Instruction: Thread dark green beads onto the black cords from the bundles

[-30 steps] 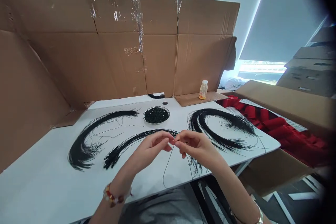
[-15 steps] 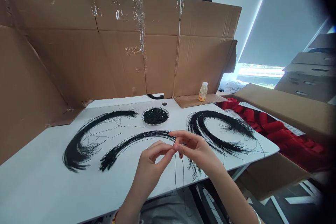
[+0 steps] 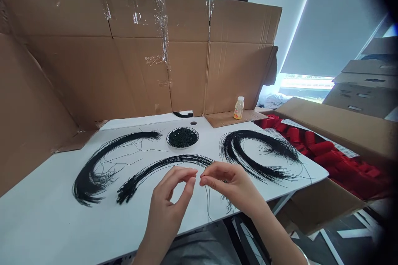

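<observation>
Currently: thin black hanging cord [image 3: 208, 205], pinched in right hand [image 3: 229, 181]; left hand [image 3: 168, 198] just beside, narrow, whether gripping anything unclear.

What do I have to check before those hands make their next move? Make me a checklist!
1. Thin black cord hanging free below the right hand: ok.
2. Left hand has something in its grip: cannot tell, too small to see.
3. Round white dish with small dark pieces sitting flat on the white table: ok.
4. Curved black strand bundle at far left lying tidy: not ok, loose strands stick out.
5. Clear bottle with white cap standing upright: ok.
</observation>
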### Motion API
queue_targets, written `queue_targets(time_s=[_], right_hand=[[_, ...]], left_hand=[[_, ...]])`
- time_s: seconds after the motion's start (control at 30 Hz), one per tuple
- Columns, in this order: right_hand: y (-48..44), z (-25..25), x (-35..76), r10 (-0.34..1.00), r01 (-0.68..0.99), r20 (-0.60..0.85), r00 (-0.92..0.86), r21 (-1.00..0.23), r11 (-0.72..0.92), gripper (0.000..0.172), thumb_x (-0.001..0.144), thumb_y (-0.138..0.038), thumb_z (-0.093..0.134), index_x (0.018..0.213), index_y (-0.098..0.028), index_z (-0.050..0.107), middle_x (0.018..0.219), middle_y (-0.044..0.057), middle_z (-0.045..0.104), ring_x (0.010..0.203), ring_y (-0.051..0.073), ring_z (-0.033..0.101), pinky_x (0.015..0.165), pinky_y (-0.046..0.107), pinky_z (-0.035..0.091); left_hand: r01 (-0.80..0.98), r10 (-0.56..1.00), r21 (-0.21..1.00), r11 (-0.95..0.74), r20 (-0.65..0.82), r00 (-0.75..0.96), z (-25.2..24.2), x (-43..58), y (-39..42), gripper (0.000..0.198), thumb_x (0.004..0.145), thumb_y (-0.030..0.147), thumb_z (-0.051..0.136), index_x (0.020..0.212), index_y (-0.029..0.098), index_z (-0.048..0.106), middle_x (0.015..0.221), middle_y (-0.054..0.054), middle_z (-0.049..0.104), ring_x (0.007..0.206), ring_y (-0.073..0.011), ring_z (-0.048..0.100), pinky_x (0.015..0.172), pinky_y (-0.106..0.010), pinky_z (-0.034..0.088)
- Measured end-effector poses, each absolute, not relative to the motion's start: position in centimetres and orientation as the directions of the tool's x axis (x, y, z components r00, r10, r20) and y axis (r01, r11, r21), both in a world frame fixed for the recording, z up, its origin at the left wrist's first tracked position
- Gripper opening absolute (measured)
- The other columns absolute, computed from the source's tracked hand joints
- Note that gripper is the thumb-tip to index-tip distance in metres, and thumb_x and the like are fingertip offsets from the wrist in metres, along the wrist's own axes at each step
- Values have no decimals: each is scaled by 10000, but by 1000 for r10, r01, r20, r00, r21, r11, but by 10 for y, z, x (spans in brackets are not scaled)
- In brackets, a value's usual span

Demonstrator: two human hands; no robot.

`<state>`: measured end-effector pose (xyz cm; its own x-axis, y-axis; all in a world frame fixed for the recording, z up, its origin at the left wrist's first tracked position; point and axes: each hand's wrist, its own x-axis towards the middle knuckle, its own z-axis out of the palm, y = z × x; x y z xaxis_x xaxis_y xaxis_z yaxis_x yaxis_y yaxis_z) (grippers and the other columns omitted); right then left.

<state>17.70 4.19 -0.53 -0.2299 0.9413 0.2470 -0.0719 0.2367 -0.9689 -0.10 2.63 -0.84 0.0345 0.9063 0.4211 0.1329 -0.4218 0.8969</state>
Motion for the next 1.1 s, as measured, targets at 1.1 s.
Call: queue_targets(time_s=[1.1], right_hand=[[20, -24, 152, 840, 361, 525, -139, -763, 537, 127, 970, -249, 683, 1021, -266, 568, 878, -4, 747, 824, 201, 712, 739, 304, 500]], left_hand=[[-302, 994, 949, -87, 103, 37, -29, -2, 25, 227, 827, 405, 796, 711, 216, 747, 746, 5, 646, 798, -168, 558, 778, -251, 459]])
